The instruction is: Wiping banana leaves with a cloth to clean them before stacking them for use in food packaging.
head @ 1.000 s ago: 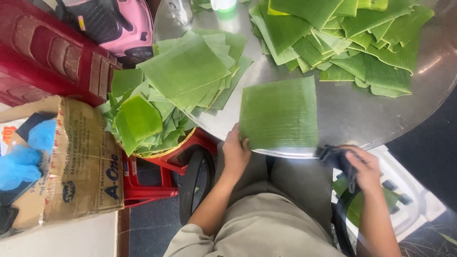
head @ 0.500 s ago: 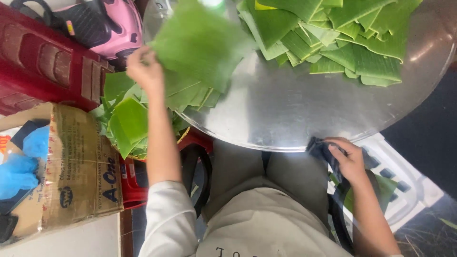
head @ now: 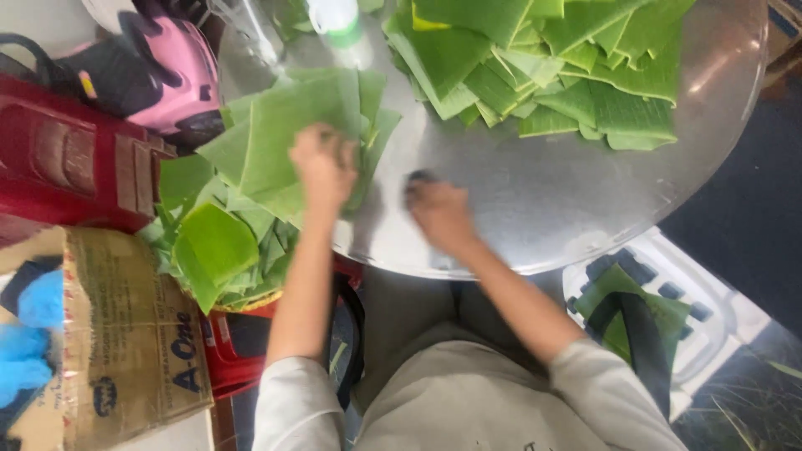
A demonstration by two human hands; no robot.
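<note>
Left hand: our left hand [head: 322, 167] lies palm down on the near stack of cut banana leaf squares [head: 284, 138], fingers spread flat on the top sheet; it presses rather than grips, though motion blur hides the fingertips.
Right hand: our right hand [head: 439, 213] rests on the bare metal, curled around a dark cloth [head: 420, 178] that peeks out at the knuckles; how tightly it is closed we cannot tell for the blur.
Near stack: it sits at the left edge of the round metal table [head: 568, 209], partly overhanging the rim, directly under the left hand.
Key relation: the near stack lies to the left of the cloth hand, with a strip of bare table between them; the left hand is on it, the right hand is near but apart.
Long axis: the top sheet is roughly square and turned cornerwise to us, so we see no clear long axis.
Far pile: a looser heap of leaf pieces [head: 551, 67] covers the far side of the table, well apart from both hands.
Below left: a tub of leaf offcuts [head: 213, 250] stands beneath the table's edge, beside a cardboard box [head: 125, 334].
Beyond: a pink helmet [head: 167, 75] sits at the far left.
</note>
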